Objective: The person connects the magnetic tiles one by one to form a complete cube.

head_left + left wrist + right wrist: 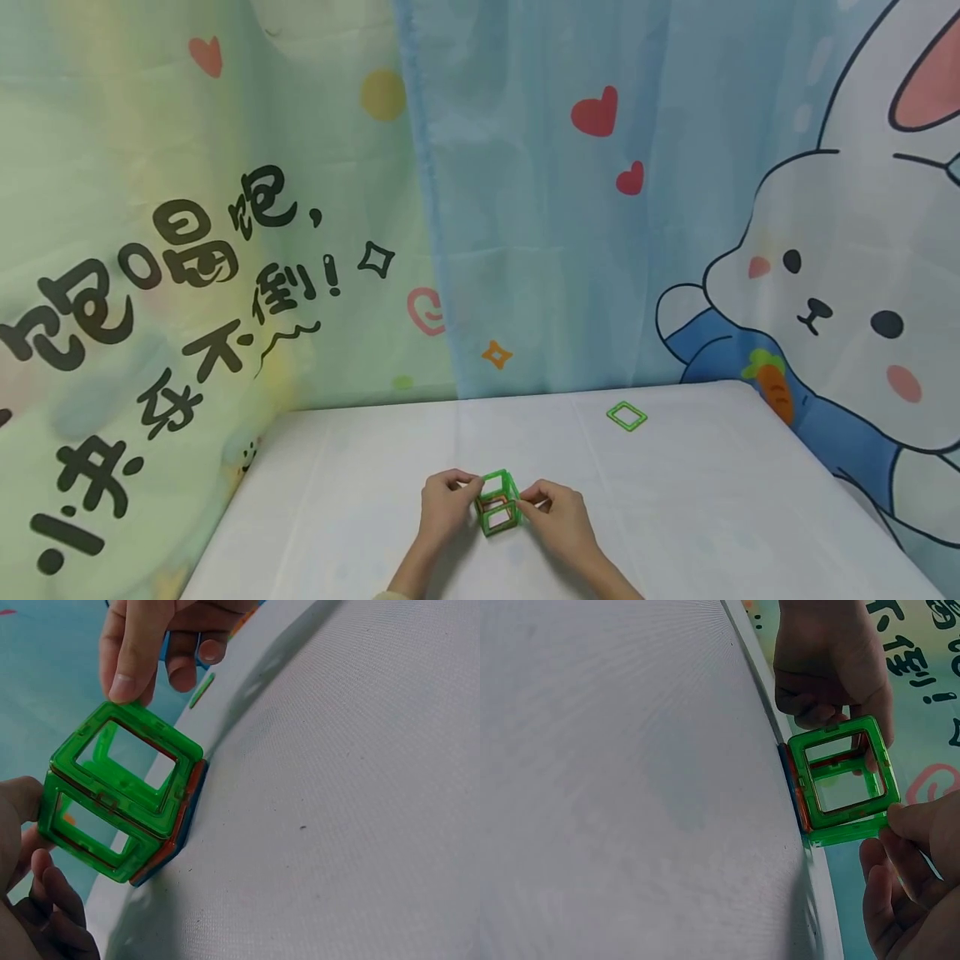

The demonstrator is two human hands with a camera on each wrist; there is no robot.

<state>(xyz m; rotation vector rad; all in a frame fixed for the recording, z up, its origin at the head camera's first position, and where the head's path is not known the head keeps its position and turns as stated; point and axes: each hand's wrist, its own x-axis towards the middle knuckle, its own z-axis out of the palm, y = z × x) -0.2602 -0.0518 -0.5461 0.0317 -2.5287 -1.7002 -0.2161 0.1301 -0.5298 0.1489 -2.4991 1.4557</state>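
Left hand [447, 502] and right hand [557, 512] pinch opposite sides of the green tile cube [498, 502].

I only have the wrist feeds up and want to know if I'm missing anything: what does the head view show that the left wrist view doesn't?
Only the head view: the whole white table, a spare green square tile lying flat near its far edge, and the bunny curtain.
Only the left wrist view: an orange and a blue tile at the cube's base against the tablecloth.
Both: the green tile cube held between the left hand and right hand.
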